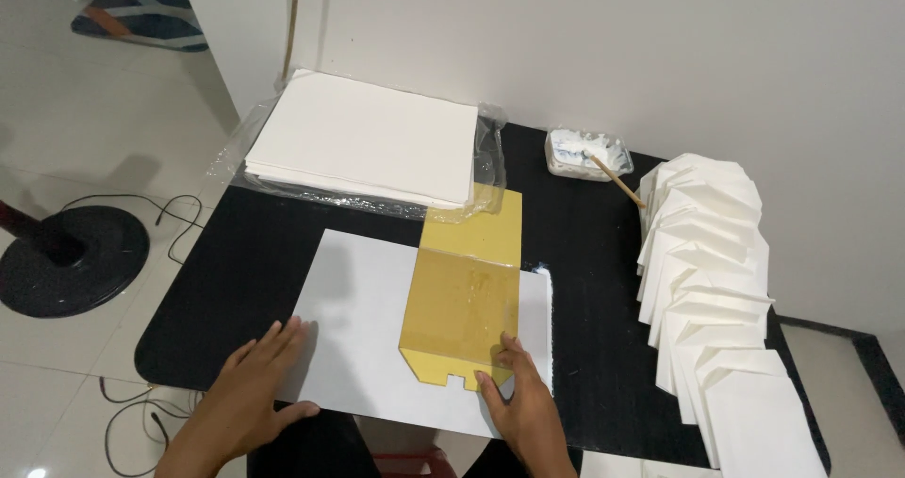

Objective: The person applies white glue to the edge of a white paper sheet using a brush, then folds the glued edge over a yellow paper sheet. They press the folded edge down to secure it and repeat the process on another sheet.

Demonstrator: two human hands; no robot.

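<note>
Now two hands (377, 393) press one white sheet (368, 318), one yellow template (462, 299).

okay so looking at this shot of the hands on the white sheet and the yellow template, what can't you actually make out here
Head view:
- Part of the white sheet lies under the yellow template and both hands.
- The left hand and right hand are cut off by the bottom edge.
- The last folded envelope in the row runs off the bottom edge.
- The white tub contents are too small to identify.
</note>
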